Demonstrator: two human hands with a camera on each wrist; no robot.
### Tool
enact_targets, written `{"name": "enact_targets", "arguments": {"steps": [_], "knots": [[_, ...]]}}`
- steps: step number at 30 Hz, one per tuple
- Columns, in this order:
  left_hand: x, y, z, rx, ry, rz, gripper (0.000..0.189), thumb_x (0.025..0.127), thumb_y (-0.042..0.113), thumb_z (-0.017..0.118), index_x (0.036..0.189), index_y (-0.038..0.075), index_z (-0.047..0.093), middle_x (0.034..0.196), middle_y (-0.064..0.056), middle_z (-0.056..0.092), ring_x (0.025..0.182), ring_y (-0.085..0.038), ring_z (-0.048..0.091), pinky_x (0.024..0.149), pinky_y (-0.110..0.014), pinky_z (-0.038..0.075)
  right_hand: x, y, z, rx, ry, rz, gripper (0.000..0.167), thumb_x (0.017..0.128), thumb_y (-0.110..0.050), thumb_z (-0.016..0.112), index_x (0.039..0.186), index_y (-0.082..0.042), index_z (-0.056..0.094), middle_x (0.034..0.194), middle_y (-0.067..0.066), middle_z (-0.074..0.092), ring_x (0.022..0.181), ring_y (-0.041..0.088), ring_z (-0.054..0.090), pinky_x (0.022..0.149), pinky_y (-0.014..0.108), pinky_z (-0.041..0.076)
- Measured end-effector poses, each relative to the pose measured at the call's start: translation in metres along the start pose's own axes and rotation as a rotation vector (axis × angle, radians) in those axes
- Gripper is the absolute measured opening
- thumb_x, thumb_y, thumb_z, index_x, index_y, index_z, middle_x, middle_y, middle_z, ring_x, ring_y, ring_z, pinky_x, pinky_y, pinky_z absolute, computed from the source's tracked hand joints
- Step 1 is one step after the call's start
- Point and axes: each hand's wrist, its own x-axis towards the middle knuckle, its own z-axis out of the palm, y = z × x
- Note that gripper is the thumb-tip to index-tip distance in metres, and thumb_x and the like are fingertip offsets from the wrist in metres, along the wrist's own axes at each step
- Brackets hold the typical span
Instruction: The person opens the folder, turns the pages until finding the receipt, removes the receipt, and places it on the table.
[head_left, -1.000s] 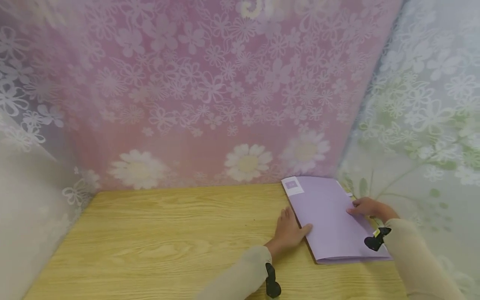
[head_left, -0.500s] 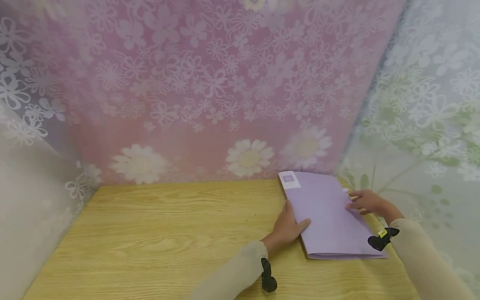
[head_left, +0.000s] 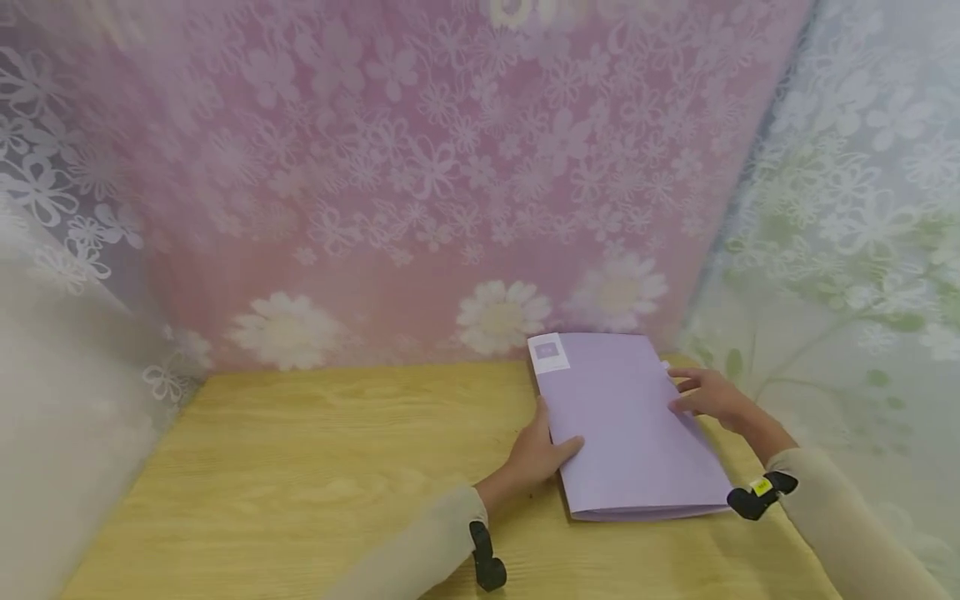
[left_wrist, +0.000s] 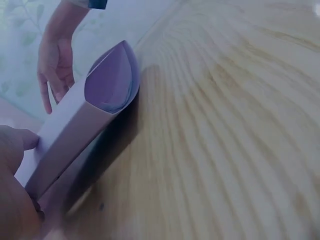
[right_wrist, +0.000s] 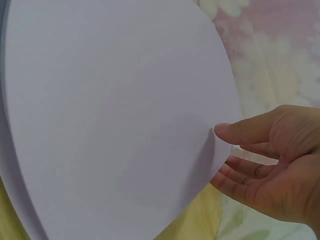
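Observation:
A light purple file folder [head_left: 622, 425] with a white label [head_left: 550, 353] at its top left corner lies at an angle over the right part of the wooden table. My left hand [head_left: 536, 454] grips its spine, thumb on the cover and the other fingers under the edge. In the left wrist view the spine [left_wrist: 65, 137] is tilted up off the tabletop, and the folder's bottom end [left_wrist: 112, 82] gapes. At the opposite edge is my right hand [head_left: 708, 396], fingers loosely extended. Its thumb tip [right_wrist: 223, 131] meets the cover's edge, with the other fingers partly behind it.
The wooden table [head_left: 300, 467] extends to the left of the folder. A pink flowered curtain [head_left: 420, 208] hangs along the back, and a pale one [head_left: 847, 275] closes off the right side, near my right arm. Black straps [head_left: 487, 560] sit on both wrists.
The folder has slid left along the table, with my left hand moving with it. My right hand has shifted slightly left, and its fingers have loosened from the folder's edge.

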Motion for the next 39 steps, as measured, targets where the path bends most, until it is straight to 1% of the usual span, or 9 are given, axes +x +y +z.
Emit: {"name": "enact_targets", "arguments": {"steps": [3, 8, 14, 19, 21, 27, 30, 36, 39], "knots": [[-0.007, -0.006, -0.019, 0.019, 0.004, 0.004, 0.102, 0.097, 0.041, 0.068, 0.163, 0.003, 0.002, 0.169, -0.016, 0.020, 0.154, -0.029, 0.029, 0.124, -0.045, 0.030, 0.001, -0.008, 0.015, 0.046, 0.032, -0.049, 0.071, 0.093, -0.002, 0.070, 0.148, 0.019, 0.032, 0.137, 0.048, 0.045, 0.122, 0.053, 0.056, 0.087, 0.044, 0.059], [-0.025, -0.016, -0.066, 0.062, 0.023, 0.013, 0.101, 0.097, 0.039, 0.069, 0.163, 0.001, 0.003, 0.169, -0.020, 0.018, 0.155, -0.035, 0.026, 0.124, -0.049, 0.028, 0.009, -0.029, 0.053, 0.129, 0.071, -0.152, 0.066, 0.094, -0.002, 0.068, 0.149, 0.017, 0.035, 0.137, 0.046, 0.047, 0.124, 0.057, 0.054, 0.084, 0.038, 0.059], [-0.054, -0.031, -0.115, 0.086, 0.012, -0.006, 0.103, 0.096, 0.038, 0.071, 0.163, 0.001, 0.003, 0.169, -0.021, 0.013, 0.155, -0.039, 0.022, 0.124, -0.053, 0.027, 0.007, -0.059, 0.093, 0.189, 0.071, -0.192, 0.064, 0.094, -0.004, 0.069, 0.149, 0.011, 0.041, 0.138, 0.042, 0.050, 0.121, 0.053, 0.058, 0.084, 0.039, 0.060], [-0.068, -0.045, -0.152, 0.077, 0.013, 0.003, 0.104, 0.094, 0.037, 0.074, 0.163, 0.001, 0.005, 0.170, -0.020, 0.013, 0.154, -0.040, 0.026, 0.121, -0.052, 0.031, 0.013, -0.078, 0.122, 0.235, 0.062, -0.230, 0.061, 0.095, -0.006, 0.070, 0.148, 0.008, 0.044, 0.140, 0.038, 0.052, 0.122, 0.051, 0.059, 0.088, 0.043, 0.060], [-0.073, -0.048, -0.166, 0.067, 0.019, -0.010, 0.104, 0.093, 0.036, 0.075, 0.163, -0.001, 0.007, 0.170, -0.021, 0.013, 0.153, -0.041, 0.028, 0.120, -0.052, 0.033, 0.017, -0.082, 0.133, 0.253, 0.051, -0.231, 0.060, 0.095, -0.006, 0.070, 0.148, 0.007, 0.045, 0.141, 0.037, 0.052, 0.122, 0.050, 0.059, 0.090, 0.044, 0.060], [-0.086, -0.053, -0.194, 0.056, 0.043, -0.063, 0.107, 0.089, 0.035, 0.080, 0.161, -0.005, 0.012, 0.167, -0.025, 0.019, 0.150, -0.044, 0.031, 0.118, -0.053, 0.035, 0.028, -0.091, 0.163, 0.280, 0.032, -0.219, 0.056, 0.095, -0.007, 0.070, 0.146, 0.003, 0.050, 0.142, 0.032, 0.054, 0.121, 0.046, 0.062, 0.093, 0.046, 0.059], [-0.091, -0.056, -0.205, 0.062, 0.047, -0.080, 0.106, 0.089, 0.034, 0.081, 0.161, -0.005, 0.013, 0.167, -0.025, 0.021, 0.150, -0.044, 0.032, 0.118, -0.053, 0.036, 0.031, -0.095, 0.173, 0.305, 0.029, -0.227, 0.053, 0.094, -0.005, 0.069, 0.144, 0.003, 0.053, 0.140, 0.033, 0.056, 0.118, 0.045, 0.064, 0.090, 0.045, 0.060], [-0.099, -0.063, -0.225, 0.053, 0.047, -0.109, 0.105, 0.089, 0.030, 0.081, 0.160, -0.007, 0.012, 0.166, -0.025, 0.022, 0.150, -0.044, 0.032, 0.118, -0.052, 0.036, 0.034, -0.105, 0.186, 0.346, -0.056, -0.265, 0.053, 0.095, -0.005, 0.067, 0.145, 0.005, 0.051, 0.143, 0.033, 0.053, 0.122, 0.044, 0.062, 0.089, 0.038, 0.061], [-0.102, -0.066, -0.232, 0.043, 0.053, -0.108, 0.105, 0.090, 0.029, 0.080, 0.160, -0.007, 0.011, 0.167, -0.026, 0.021, 0.151, -0.043, 0.030, 0.119, -0.053, 0.034, 0.036, -0.108, 0.188, 0.352, -0.084, -0.310, 0.055, 0.096, -0.006, 0.066, 0.146, 0.006, 0.049, 0.146, 0.033, 0.051, 0.125, 0.047, 0.059, 0.090, 0.038, 0.061]]}}
